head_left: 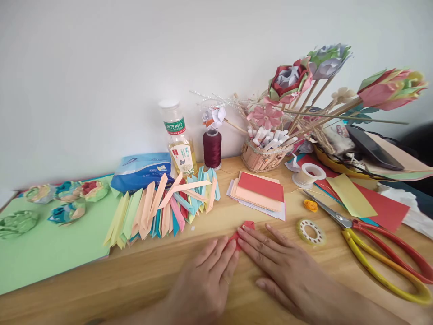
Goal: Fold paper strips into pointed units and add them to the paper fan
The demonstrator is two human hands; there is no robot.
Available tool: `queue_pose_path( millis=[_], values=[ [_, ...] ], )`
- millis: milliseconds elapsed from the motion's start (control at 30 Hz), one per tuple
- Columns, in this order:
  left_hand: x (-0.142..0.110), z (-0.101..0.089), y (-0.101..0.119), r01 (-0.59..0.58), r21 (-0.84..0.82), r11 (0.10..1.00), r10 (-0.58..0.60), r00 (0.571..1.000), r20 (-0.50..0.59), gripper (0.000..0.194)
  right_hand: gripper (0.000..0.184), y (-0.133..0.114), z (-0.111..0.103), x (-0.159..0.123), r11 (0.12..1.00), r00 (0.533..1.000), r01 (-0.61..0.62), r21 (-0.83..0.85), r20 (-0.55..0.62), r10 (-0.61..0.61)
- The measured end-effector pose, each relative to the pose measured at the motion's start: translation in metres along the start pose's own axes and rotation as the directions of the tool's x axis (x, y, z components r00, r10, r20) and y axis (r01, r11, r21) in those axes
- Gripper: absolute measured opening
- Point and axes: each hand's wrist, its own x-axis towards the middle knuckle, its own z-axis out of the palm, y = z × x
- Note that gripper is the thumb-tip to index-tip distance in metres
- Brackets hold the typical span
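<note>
A small piece of red paper (pixel 249 224) lies folded on the wooden table, mostly hidden under my fingers. My left hand (pixel 211 275) rests palm down, its fingertips on the paper's lower left part. From the right, my right hand (pixel 287 266) lies flat with its fingers stretched over the paper and its thumb apart. Just beyond the hands is a stack of cut paper sheets (pixel 259 194), red on top with peach and white below. To the left, folded paper strips (pixel 165 203) in several colours lie in a heap.
Large scissors (pixel 358 225) and a tape roll (pixel 311 232) lie right of my hands. Behind stand a bottle (pixel 179 140), a thread spool (pixel 212 149) and a basket (pixel 262 158) of pens and paper flowers. Green sheets (pixel 67 253) at left carry several paper rosettes.
</note>
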Motion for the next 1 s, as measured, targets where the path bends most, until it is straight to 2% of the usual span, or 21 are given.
queue_pose_path(
  millis=[267, 500, 667, 800, 933, 1000],
  values=[
    [-0.013, -0.008, -0.004, -0.018, 0.013, 1.000, 0.018, 0.999, 0.037, 0.036, 0.063, 0.006, 0.003, -0.004, 0.999, 0.998, -0.045, 0.018, -0.042, 0.045],
    [-0.014, -0.010, -0.003, 0.012, 0.018, 1.000, -0.013, 0.998, 0.054, 0.035, 0.062, 0.010, 0.007, -0.008, 0.995, 0.996, -0.080, -0.064, -0.052, 0.077],
    [-0.015, -0.013, -0.005, 0.025, 0.023, 0.999, -0.027, 0.995, 0.097, 0.032, 0.055, 0.011, 0.007, -0.006, 0.989, 0.985, -0.092, -0.113, -0.159, 0.073],
    [-0.008, -0.015, -0.005, 0.007, 0.027, 1.000, -0.008, 0.998, 0.059, 0.028, 0.038, 0.015, 0.000, 0.003, 0.982, 0.974, -0.028, -0.184, -0.226, -0.015],
    [0.007, -0.012, -0.003, 0.054, -0.017, 0.998, -0.055, 0.996, -0.064, 0.021, 0.033, 0.021, -0.013, 0.018, 0.972, 0.969, 0.116, -0.206, -0.192, -0.156],
    [0.014, -0.008, -0.003, 0.095, -0.050, 0.994, -0.099, 0.991, -0.087, 0.019, 0.034, 0.025, -0.018, 0.024, 0.966, 0.967, 0.168, -0.199, -0.159, -0.201]
  ],
)
